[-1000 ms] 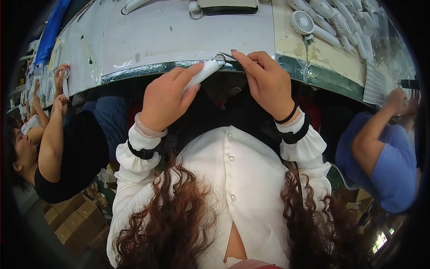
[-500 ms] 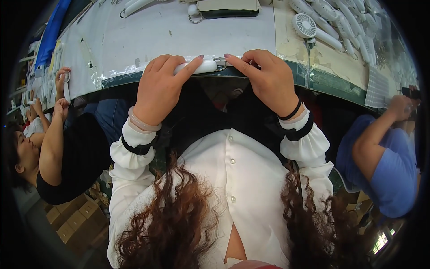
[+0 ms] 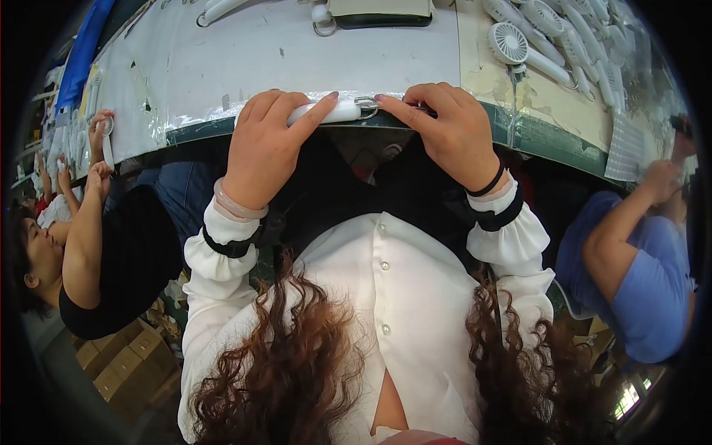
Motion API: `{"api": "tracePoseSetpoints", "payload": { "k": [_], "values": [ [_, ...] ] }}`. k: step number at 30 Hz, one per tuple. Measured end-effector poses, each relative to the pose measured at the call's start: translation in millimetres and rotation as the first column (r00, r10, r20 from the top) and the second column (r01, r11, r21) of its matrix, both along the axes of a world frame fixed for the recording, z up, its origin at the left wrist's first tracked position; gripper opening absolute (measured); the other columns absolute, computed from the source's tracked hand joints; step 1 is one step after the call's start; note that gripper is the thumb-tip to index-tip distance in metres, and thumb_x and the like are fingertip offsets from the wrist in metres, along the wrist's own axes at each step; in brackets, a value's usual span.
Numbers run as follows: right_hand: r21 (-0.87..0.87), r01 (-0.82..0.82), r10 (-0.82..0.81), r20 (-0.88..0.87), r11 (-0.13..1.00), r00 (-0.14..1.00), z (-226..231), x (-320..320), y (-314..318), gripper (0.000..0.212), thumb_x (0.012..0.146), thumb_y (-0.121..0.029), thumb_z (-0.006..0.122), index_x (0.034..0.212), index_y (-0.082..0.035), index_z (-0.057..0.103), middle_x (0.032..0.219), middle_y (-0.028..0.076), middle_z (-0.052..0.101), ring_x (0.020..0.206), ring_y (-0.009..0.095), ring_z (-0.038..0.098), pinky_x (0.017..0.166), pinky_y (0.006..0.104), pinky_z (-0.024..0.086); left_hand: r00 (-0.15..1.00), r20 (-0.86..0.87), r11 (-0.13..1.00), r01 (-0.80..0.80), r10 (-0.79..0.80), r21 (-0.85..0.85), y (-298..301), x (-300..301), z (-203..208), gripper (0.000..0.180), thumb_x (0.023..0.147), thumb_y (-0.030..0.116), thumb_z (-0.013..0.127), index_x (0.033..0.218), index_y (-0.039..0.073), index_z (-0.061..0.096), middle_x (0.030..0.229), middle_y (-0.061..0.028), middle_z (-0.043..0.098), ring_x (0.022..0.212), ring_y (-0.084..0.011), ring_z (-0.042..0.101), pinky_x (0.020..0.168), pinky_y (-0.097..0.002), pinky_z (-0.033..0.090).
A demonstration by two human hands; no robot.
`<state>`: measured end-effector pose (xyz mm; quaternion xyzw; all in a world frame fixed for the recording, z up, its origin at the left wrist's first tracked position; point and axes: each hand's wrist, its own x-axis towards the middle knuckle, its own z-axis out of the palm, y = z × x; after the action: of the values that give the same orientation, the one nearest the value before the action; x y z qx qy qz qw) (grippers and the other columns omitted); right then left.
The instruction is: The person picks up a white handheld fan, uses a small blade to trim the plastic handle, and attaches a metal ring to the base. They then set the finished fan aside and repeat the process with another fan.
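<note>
My left hand is closed around a smooth white handle, its thumb lying along the top. Most of the handle is hidden under my fingers, so I cannot see what is at its other end. A metal loop sticks out of the handle's right end. My right hand has its thumb tip at the far side of this loop, with the other fingers curled in. Something thin and dark shows between those fingers, too small to make out. Both hands are at the table's front edge.
White handheld fans lie piled at the back right of the table. A black and beige case sits at the back. One person in black works at my left, another in blue at my right. Cardboard boxes stand lower left.
My right hand has shifted slightly to the right, and more of the metal loop shows. My left hand keeps its hold on the white handle.
</note>
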<state>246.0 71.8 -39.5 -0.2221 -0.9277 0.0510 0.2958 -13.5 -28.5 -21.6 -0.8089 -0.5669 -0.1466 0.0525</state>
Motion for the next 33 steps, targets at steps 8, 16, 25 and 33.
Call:
{"api": "tracePoseSetpoints", "payload": {
  "k": [8,16,25,33],
  "values": [
    [-0.025,-0.028,0.028,0.016,0.999,0.999,0,1,2,0.051,0.074,0.002,0.065,0.119,-0.022,0.072,0.089,0.003,0.063,0.079,0.021,0.063,0.066,0.0322,0.052,1.000,0.002,1.000,0.003,-0.003,-0.002,-1,1,1,0.058,0.078,-0.004,0.061,0.129,0.023,0.065,0.104,-0.0063,0.064,0.101,-0.0270,0.058,0.092,-0.0399,0.047],
    [-0.047,-0.056,0.058,0.044,0.997,0.997,0,1,5,0.052,0.076,0.003,0.064,0.122,-0.022,0.070,0.089,0.003,0.062,0.078,0.021,0.063,0.064,0.0312,0.052,1.000,0.015,1.000,0.000,0.000,-0.019,-1,0,-2,0.059,0.079,-0.004,0.061,0.130,0.024,0.064,0.105,-0.0063,0.063,0.101,-0.0269,0.058,0.092,-0.0399,0.046],
    [0.001,-0.038,0.038,0.135,0.999,0.990,12,-2,1,0.051,0.077,0.000,0.065,0.122,-0.022,0.068,0.090,0.002,0.061,0.079,0.020,0.063,0.062,0.0317,0.052,0.999,0.034,1.000,0.005,-0.004,-0.024,-1,0,-2,0.059,0.080,-0.004,0.060,0.131,0.025,0.064,0.106,-0.0067,0.063,0.103,-0.0270,0.057,0.093,-0.0405,0.045],
    [0.005,-0.015,0.014,0.149,1.000,0.989,15,-3,0,0.048,0.076,0.000,0.065,0.120,-0.020,0.067,0.089,0.002,0.060,0.080,0.020,0.063,0.061,0.0318,0.051,0.999,0.046,1.000,0.015,-0.014,-0.026,1,1,-2,0.058,0.080,-0.005,0.058,0.131,0.023,0.063,0.106,-0.0073,0.063,0.103,-0.0274,0.057,0.094,-0.0414,0.044]
  ]
}}
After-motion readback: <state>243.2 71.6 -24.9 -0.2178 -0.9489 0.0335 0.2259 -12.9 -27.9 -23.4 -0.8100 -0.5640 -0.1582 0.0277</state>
